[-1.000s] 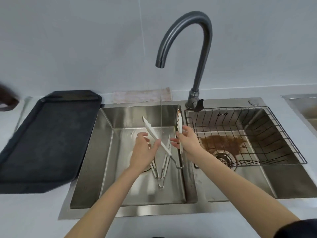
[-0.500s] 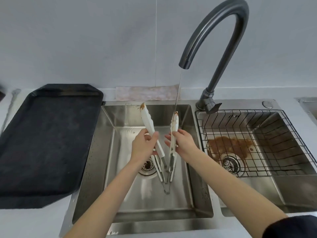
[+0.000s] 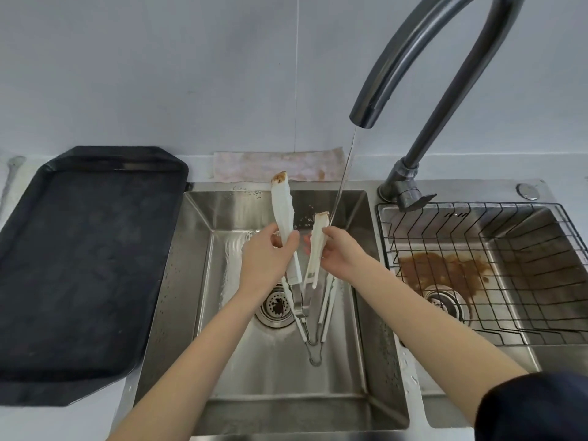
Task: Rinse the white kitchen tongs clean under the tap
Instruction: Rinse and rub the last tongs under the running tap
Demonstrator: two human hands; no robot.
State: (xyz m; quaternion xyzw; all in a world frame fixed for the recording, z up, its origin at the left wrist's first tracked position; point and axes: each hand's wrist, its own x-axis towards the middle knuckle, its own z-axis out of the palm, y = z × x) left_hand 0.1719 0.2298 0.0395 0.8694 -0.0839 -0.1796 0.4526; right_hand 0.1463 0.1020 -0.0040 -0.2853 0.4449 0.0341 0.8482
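Observation:
The white kitchen tongs (image 3: 283,211) stand tips-up over the left sink basin (image 3: 280,370), spread in a V with the hinge low. Both tips carry brown stains. My left hand (image 3: 265,257) grips the left arm of the tongs. My right hand (image 3: 339,254) grips the right arm, whose tip sits just beside a thin water stream (image 3: 342,183) falling from the dark grey tap (image 3: 445,58).
A black tray (image 3: 79,265) lies on the counter at the left. The right basin holds a wire rack (image 3: 496,268) and a brown stain around its drain. A stained cloth (image 3: 280,165) lies behind the sink. The left basin's drain (image 3: 275,308) sits under my left wrist.
The view has moved closer and lower toward the sink. Both hands still hold the tongs; the right arm's tip has shifted slightly out of the stream to its left side.

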